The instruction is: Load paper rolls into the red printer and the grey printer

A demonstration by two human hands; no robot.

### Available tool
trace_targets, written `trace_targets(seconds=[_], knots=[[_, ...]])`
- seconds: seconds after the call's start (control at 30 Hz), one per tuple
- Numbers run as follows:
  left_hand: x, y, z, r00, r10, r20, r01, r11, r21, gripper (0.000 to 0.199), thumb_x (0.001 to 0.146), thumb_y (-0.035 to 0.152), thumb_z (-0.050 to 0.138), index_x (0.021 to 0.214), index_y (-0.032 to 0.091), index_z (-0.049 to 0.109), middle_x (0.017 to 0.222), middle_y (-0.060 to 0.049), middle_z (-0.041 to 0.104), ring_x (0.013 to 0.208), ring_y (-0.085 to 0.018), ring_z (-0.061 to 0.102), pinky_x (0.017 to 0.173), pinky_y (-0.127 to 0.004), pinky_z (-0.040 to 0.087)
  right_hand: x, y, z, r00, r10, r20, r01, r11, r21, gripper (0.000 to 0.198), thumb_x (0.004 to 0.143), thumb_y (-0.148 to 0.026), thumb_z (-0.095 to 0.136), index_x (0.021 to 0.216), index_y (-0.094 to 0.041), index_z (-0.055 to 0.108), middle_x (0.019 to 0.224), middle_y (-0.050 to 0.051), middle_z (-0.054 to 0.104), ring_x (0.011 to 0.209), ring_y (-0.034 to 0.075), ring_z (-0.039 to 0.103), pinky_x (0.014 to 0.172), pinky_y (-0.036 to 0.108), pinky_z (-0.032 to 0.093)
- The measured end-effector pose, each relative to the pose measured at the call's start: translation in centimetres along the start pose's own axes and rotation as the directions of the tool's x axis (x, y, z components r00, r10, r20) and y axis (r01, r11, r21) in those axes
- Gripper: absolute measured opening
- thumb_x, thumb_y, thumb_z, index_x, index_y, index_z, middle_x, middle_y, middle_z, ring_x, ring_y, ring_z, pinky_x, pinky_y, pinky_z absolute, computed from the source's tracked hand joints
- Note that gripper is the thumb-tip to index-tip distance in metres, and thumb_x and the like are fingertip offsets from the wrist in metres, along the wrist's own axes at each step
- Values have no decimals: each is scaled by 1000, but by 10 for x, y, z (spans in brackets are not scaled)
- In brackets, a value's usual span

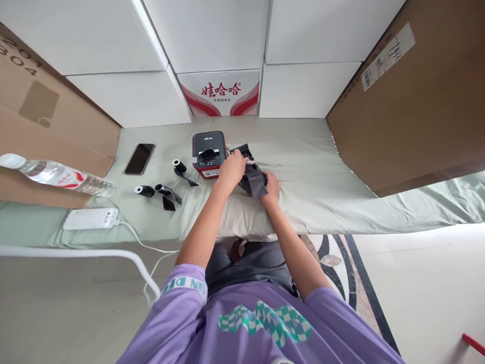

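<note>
My left hand [234,168] is closed, its fingertips at a black roll with a small white end [250,162]. A loose black strip [256,182] hangs from there toward me. Beneath and behind it is a black object [242,150], mostly covered by the strip and my hands, so its kind is unclear. My right hand [272,188] curls round the right side of this object. Just left of my left hand stands a black and red printer [208,151] with a black piece sticking out of its top slot.
Left of the printer lie several black rolls [179,166] with loose ends. Farther left are a phone [140,158], a white power bank [91,219] with a cable, and a water bottle [60,174]. White boxes [220,93] line the back; a large carton [413,111] stands right.
</note>
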State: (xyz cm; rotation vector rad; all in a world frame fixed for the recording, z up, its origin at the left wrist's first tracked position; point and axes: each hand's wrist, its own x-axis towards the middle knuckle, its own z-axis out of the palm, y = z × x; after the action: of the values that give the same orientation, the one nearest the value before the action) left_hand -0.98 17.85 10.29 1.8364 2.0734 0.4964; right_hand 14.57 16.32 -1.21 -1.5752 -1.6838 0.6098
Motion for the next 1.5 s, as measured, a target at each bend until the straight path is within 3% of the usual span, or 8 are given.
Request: trace_targets(seconds=[0.07, 0.17, 0.4, 0.73, 1.1, 1.23, 1.37, 1.5], knots=[[0, -9, 4, 998, 62, 9, -61, 990, -123, 29, 100, 28, 62, 124, 13, 63, 120, -19, 74, 113, -33, 70, 94, -38, 50, 0, 0, 0, 1000, 4, -4, -4, 1000, 10, 35, 95, -40, 49, 118, -22, 67, 124, 13, 74, 118, 33, 61, 105, 51, 40], [-3, -19, 15, 999, 47, -6, -47, 983, -176, 27, 95, 25, 68, 121, 18, 67, 121, -14, 75, 112, -31, 70, 94, -39, 51, 0, 0, 0, 1000, 19, 2, -19, 1000, 21, 38, 92, -41, 49, 119, -20, 67, 125, 14, 73, 118, 34, 61, 106, 53, 40], [-14, -14, 27, 999, -17, -32, 17, 1000, 24, 27, 95, 25, 64, 122, 23, 68, 125, -14, 71, 120, -35, 64, 90, -43, 51, 1, 2, 1, 1000, 21, 14, -21, 1000, 17, 47, 83, -39, 50, 122, -17, 66, 128, 16, 71, 123, 36, 58, 108, 52, 38], [-20, 12, 21, 997, -62, -45, 71, 973, 219, 33, 95, 22, 57, 127, 23, 68, 128, -15, 66, 126, -34, 57, 88, -42, 55, -1, 2, 2, 1000, -12, 25, 12, 1000, -3, 49, 84, -40, 46, 123, -18, 66, 127, 15, 72, 120, 36, 59, 103, 51, 38], [-7, 10, 28, 996, -79, -35, 85, 974, 208, 34, 95, 14, 53, 120, 18, 75, 142, -20, 53, 125, -37, 56, 86, -47, 57, 0, 2, 4, 1000, 5, 0, -5, 1000, -5, 44, 91, -45, 48, 120, -18, 67, 125, 15, 72, 120, 34, 59, 104, 49, 38], [-7, -2, 36, 997, 22, -70, -11, 989, 149, 34, 98, 21, 55, 126, 22, 74, 136, -16, 61, 126, -36, 54, 89, -46, 56, 0, 0, 3, 1000, 5, 2, -5, 1000, -1, 42, 92, -43, 49, 120, -18, 67, 125, 14, 73, 120, 34, 59, 105, 49, 38], [-9, -13, 43, 984, 176, -39, -169, 977, 131, 37, 105, 33, 47, 109, 22, 81, 131, -14, 66, 126, -36, 53, 97, -47, 53, 1, -1, 3, 1000, 18, 7, -18, 1000, -17, 40, 92, -38, 51, 122, -16, 67, 126, 14, 72, 123, 35, 59, 106, 50, 37], [-13, -16, 49, 981, 175, -86, -167, 981, 95, 37, 105, 34, 48, 112, 18, 80, 138, -17, 61, 130, -40, 52, 101, -50, 52, 0, -4, 1, 1000, 18, 26, -17, 999, -42, 40, 93, -37, 51, 124, -16, 66, 127, 14, 71, 123, 35, 59, 106, 50, 37]])
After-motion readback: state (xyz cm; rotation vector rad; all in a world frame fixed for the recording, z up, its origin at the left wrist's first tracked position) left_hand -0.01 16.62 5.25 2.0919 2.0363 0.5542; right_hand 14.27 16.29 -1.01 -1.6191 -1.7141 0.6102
